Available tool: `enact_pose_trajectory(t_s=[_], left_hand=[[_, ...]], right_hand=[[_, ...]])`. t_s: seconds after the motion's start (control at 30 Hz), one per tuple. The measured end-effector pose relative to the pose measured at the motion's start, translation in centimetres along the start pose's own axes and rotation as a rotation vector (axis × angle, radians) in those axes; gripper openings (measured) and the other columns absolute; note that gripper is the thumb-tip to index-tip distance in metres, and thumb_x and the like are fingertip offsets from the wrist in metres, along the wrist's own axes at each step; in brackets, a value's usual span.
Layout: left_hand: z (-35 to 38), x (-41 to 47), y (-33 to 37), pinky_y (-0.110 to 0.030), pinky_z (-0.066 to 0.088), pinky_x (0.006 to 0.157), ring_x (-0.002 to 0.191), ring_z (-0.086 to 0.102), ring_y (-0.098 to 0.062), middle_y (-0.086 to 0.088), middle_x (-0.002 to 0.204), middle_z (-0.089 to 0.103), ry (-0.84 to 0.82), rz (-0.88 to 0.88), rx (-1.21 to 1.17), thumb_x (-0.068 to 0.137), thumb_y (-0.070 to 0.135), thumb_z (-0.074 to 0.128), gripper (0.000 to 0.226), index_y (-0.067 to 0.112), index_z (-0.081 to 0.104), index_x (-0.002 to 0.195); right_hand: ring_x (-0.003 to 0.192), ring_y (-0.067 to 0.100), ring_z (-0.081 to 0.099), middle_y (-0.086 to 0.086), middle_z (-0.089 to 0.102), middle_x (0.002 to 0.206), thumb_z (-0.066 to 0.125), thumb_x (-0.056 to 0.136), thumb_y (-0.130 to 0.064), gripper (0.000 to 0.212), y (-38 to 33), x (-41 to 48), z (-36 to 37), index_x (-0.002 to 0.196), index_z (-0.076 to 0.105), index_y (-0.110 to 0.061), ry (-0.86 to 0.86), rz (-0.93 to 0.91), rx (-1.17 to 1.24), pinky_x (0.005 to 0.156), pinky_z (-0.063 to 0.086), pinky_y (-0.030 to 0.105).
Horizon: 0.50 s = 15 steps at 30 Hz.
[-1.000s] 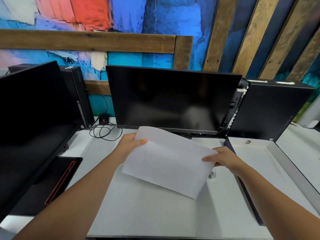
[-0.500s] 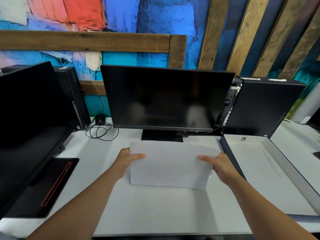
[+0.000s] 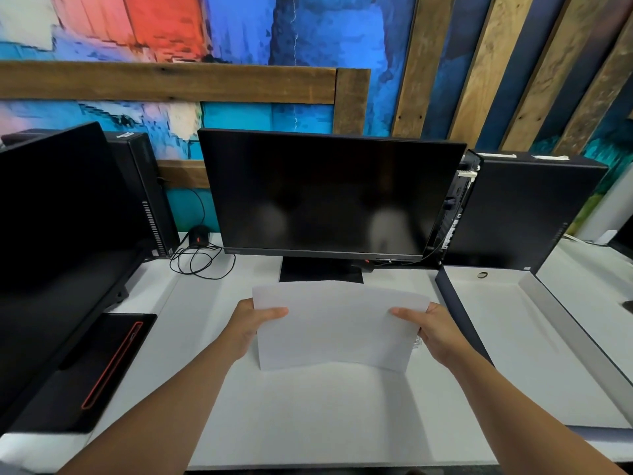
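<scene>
Now the white sheet [image 3: 337, 325], tilted a second ago, is held level just above the white worktop [image 3: 308, 416], with the left grip [image 3: 245, 329] and right grip [image 3: 435, 332] pinching its side edges. Behind it a dark monitor [image 3: 329, 193] stands against a painted wall [image 3: 239, 32].

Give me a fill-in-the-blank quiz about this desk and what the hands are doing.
1. The sheet of paper, pinched by the left hand and the right hand, is ___ in colour.
2. The monitor behind it is switched ___.
3. The wired mouse lies on the monitor's ___ side.
Missing words: white; off; left.
</scene>
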<state>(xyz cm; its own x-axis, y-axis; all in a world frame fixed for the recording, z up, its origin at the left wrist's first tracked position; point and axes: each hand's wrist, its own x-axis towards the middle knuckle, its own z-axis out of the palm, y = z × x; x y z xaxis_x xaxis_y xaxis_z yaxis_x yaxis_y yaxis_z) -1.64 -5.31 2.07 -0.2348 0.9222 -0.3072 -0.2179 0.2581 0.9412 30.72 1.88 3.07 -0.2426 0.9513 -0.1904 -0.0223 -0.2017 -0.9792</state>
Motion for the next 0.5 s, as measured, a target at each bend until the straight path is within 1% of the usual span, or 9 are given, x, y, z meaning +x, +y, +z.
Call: enact_pose_trajectory(t_s=[0.1,0.13,0.2,0.23,0.33,0.4,0.43,0.5], left_hand=[[0.1,0.0,-0.3,-0.036,0.053,0.082,0.093,0.069,-0.032,-0.015,0.1,0.073,0.004,-0.021,0.009,0.067,0.001,0.08,0.033,0.002,0.07,0.099],[0.2,-0.1,-0.5,-0.035,0.053,0.08,0.092,0.069,-0.032,-0.015,0.099,0.073,0.01,-0.03,0.009,0.064,0.002,0.081,0.037,0.002,0.07,0.099],[0.3,-0.2,-0.8,-0.034,0.053,0.077,0.09,0.069,-0.031,-0.013,0.097,0.074,0.019,-0.044,0.003,0.056,0.009,0.082,0.045,0.001,0.07,0.099],[0.4,-0.2,-0.8,-0.033,0.053,0.077,0.089,0.07,-0.031,-0.012,0.094,0.075,0.019,-0.048,0.002,0.055,0.009,0.082,0.045,0.001,0.071,0.098],[0.7,-0.1,-0.4,-0.03,0.053,0.071,0.082,0.07,-0.026,-0.004,0.081,0.076,0.007,-0.031,0.023,0.064,0.001,0.081,0.029,0.006,0.071,0.09],[0.8,0.0,0.0,-0.027,0.054,0.065,0.076,0.071,-0.021,0.0,0.076,0.076,0.02,-0.021,0.058,0.069,-0.002,0.078,0.023,0.008,0.07,0.088],[0.8,0.0,0.3,-0.025,0.054,0.061,0.073,0.071,-0.019,0.001,0.074,0.076,0.029,-0.012,0.074,0.071,-0.002,0.077,0.021,0.009,0.069,0.087],[0.8,0.2,1.0,-0.022,0.054,0.057,0.07,0.071,-0.016,0.003,0.073,0.075,0.035,0.013,0.094,0.073,-0.002,0.076,0.019,0.01,0.07,0.086]], right_hand=[[0.099,0.039,0.066,0.016,0.073,0.101,0.08,0.067,-0.013,0.029,0.5,0.2,-0.2,0.094,0.074,-0.007,0.014,0.031,-0.019,0.09,0.047,0.052],[0.098,0.038,0.067,0.016,0.073,0.101,0.08,0.067,-0.013,0.028,0.8,0.2,-0.1,0.094,0.074,-0.008,0.016,0.049,-0.036,0.086,0.048,0.05],[0.096,0.037,0.066,0.015,0.074,0.101,0.08,0.068,-0.014,0.028,1.3,0.2,0.0,0.095,0.074,-0.009,0.012,0.071,-0.063,0.079,0.044,0.043],[0.095,0.036,0.066,0.014,0.074,0.1,0.08,0.068,-0.015,0.029,1.5,0.3,0.0,0.095,0.074,-0.009,0.014,0.076,-0.069,0.078,0.042,0.041],[0.091,0.033,0.068,0.014,0.074,0.099,0.079,0.069,-0.013,0.028,1.1,0.5,-0.1,0.095,0.073,-0.006,0.027,0.085,-0.069,0.075,0.046,0.037],[0.088,0.03,0.069,0.013,0.075,0.098,0.079,0.07,-0.012,0.027,0.7,0.7,-0.2,0.095,0.073,-0.005,0.034,0.085,-0.089,0.072,0.049,0.034],[0.087,0.029,0.07,0.012,0.075,0.097,0.079,0.069,-0.012,0.026,0.5,0.9,-0.3,0.094,0.073,-0.005,0.033,0.083,-0.107,0.071,0.05,0.034],[0.089,0.029,0.071,0.011,0.075,0.095,0.079,0.069,-0.013,0.026,0.1,1.1,-0.5,0.093,0.073,-0.005,0.021,0.083,-0.149,0.077,0.053,0.04]])
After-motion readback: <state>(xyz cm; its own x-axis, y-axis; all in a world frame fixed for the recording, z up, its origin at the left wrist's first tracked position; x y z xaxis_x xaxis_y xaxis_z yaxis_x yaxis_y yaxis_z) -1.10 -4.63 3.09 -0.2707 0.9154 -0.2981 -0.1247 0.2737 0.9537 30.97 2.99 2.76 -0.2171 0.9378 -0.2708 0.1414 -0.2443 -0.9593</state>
